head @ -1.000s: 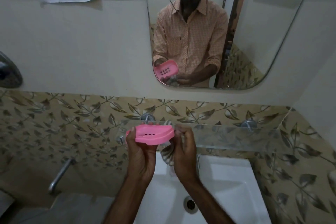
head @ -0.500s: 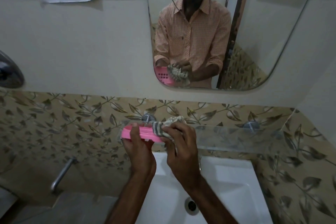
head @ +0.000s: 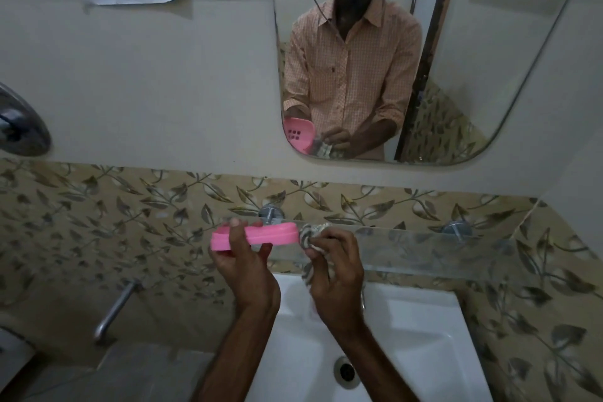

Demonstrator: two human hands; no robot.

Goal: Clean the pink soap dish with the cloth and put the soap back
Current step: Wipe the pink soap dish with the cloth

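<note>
Cloth [head: 310, 238] partly behind right fingers [head: 329, 240]

Soap dish [head: 257, 236] held up in the left hand [head: 245, 266], above the left edge of the sink [head: 424, 330]; cloth [head: 309, 238] bunched in the right hand [head: 337, 274], touching the dish's right end. Shelf [head: 440, 253] on the wall just behind both hands, running off to the right. Mirror [head: 489, 42] above the shelf. Pipe [head: 114, 312] low on the wall, left of the sink. Drain [head: 346, 372] near the sink's front
</note>
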